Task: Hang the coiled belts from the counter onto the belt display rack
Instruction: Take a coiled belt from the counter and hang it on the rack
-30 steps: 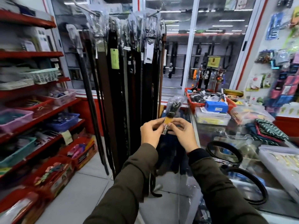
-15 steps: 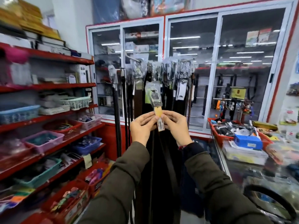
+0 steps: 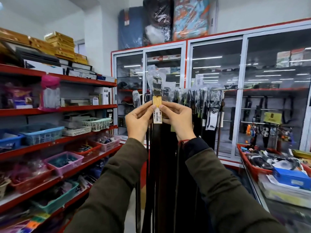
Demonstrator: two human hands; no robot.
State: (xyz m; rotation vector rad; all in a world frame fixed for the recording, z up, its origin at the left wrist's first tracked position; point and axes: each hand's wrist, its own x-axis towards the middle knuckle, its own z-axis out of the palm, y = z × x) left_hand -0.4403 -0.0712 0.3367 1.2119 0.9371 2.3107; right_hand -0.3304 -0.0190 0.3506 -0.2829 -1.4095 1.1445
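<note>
Two hands: my left hand [image 3: 138,121] and right hand [image 3: 179,121] pinch the belt [image 3: 157,91] from both sides at its yellow tag [image 3: 157,102].
Belt position: raised upright before the belt display rack [image 3: 202,91]; strap hangs down.
Handling: judged limp and light, slippery in its plastic sleeve; grip below the buckle [image 3: 157,82].
Writing: white barcode label [image 3: 157,117], text unreadable.

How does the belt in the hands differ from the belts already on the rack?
The held belt has its bagged buckle end raised above the rack's bar; the hung belts have their tops at the bar. The held belt is pinched by both hands near its yellow tag; the hung belts hang untouched. Both hang straight, dark, with plastic-wrapped buckles.
</note>
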